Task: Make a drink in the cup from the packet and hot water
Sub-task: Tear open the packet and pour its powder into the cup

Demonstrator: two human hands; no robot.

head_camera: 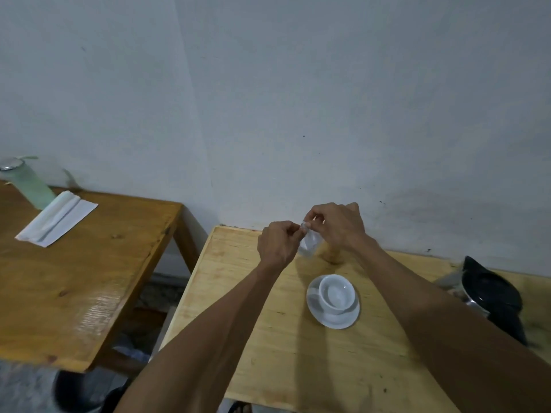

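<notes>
Both hands pinch packet [308,244] top edge: left hand [278,244], right hand [338,226], held above counter [262,323] beyond cup [335,295] on saucer [343,320]. Risk: hard tear bursts packet away from cup, spilling contents onto counter. Packet blurred, contents unclear, tear not discernible. Kettle [492,296] half hidden behind right forearm.

No text, label, brand or number can be read anywhere. The packet [309,244] pinched between both hands is too blurred to show print (if it bears any), and the cup [336,293] is plain white.
</notes>
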